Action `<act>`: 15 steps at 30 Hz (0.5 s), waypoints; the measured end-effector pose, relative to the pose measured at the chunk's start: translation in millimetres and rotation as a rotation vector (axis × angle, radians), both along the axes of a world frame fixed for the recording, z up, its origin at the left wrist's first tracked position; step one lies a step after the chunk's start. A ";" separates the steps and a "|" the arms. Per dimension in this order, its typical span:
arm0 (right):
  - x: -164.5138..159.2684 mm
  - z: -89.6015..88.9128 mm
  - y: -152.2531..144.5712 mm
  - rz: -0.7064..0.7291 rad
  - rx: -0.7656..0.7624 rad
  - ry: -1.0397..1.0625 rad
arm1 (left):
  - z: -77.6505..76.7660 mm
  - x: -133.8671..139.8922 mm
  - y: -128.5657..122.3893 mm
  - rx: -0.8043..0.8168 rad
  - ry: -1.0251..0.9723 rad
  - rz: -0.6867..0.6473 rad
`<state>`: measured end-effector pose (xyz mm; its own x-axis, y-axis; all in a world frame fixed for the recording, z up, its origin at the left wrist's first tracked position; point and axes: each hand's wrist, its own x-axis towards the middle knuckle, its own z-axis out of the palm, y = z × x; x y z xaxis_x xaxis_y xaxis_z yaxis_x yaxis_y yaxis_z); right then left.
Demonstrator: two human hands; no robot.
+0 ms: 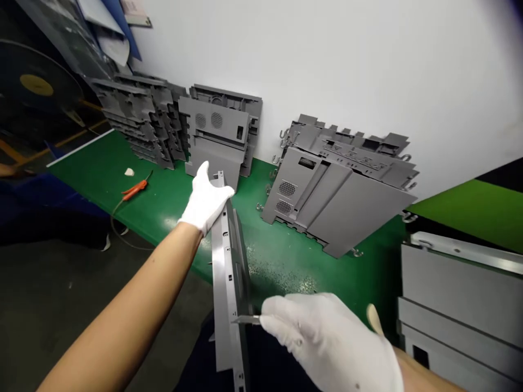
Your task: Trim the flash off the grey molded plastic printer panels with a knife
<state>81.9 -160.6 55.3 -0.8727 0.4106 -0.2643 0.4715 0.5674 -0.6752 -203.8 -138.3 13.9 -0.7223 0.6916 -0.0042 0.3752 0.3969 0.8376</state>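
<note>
My left hand (206, 198), in a white glove, is closed around the far end of a grey plastic panel (223, 310). The panel stands on its narrow edge, with small slots along the side that faces up. My right hand (327, 337), also gloved, grips a knife (247, 319). Its thin metal blade points left, and the tip is at the panel's edge near the close end; whether it touches cannot be made out. A pale rounded end shows behind the right hand, possibly the knife's handle. Most of the grip is hidden by the glove.
Grey panels (347, 201) lean on the white wall, some with metal hooks. Further panels (216, 130) and a stack (139, 114) stand left. An orange tool (134, 189) with a cable lies on the green table (171, 218). Large grey panels (461, 288) are at right.
</note>
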 end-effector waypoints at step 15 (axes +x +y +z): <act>7.4 -1.6 -41.9 0.129 0.616 -0.166 | -7.6 -6.6 19.9 0.141 -0.135 -0.082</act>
<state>89.2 -202.5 53.7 -0.8930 0.4246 -0.1493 0.4436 0.8864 -0.1322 -210.4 -118.4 6.3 -0.6629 0.7487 0.0040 0.2819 0.2447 0.9277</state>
